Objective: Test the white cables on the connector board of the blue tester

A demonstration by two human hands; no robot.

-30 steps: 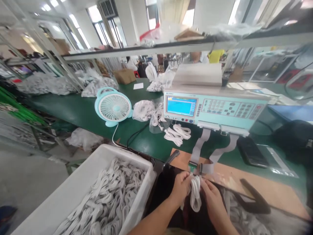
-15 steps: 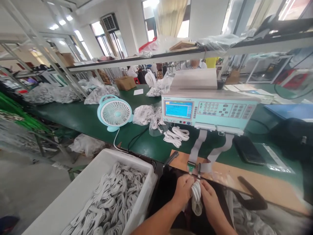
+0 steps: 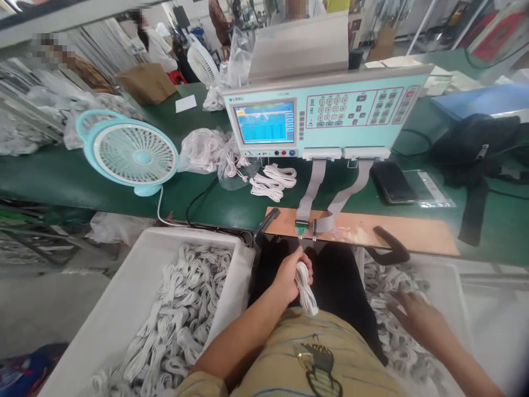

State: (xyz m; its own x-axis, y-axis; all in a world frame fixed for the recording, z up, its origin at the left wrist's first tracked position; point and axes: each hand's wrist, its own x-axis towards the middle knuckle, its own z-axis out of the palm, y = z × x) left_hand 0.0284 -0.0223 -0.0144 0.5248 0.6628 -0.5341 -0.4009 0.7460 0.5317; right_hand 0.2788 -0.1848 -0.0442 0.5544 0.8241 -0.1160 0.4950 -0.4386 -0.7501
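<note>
My left hand [image 3: 290, 273] is closed round a coiled white cable [image 3: 305, 288], held just below the two connectors [image 3: 306, 227] at the ends of grey ribbon leads. Those leads hang from a pale green tester [image 3: 326, 113] with a lit blue screen. My right hand [image 3: 414, 312] reaches down to the right over a heap of white cables [image 3: 384, 286] in the right bin; its fingers lie spread and blurred, touching the heap. A white bin [image 3: 136, 286] full of coiled white cables stands at my left.
A pale blue desk fan [image 3: 132, 151] stands on the green bench [image 3: 58, 176]. Bagged cables [image 3: 206, 149] and loose coils [image 3: 273, 182] lie before the tester. A black phone [image 3: 392, 182] and black bag [image 3: 475, 146] sit right. Other people work behind the bench.
My right hand has let go of the coil and swung down right onto the heap of cables. My left hand keeps the coil. My view has tilted downward.
</note>
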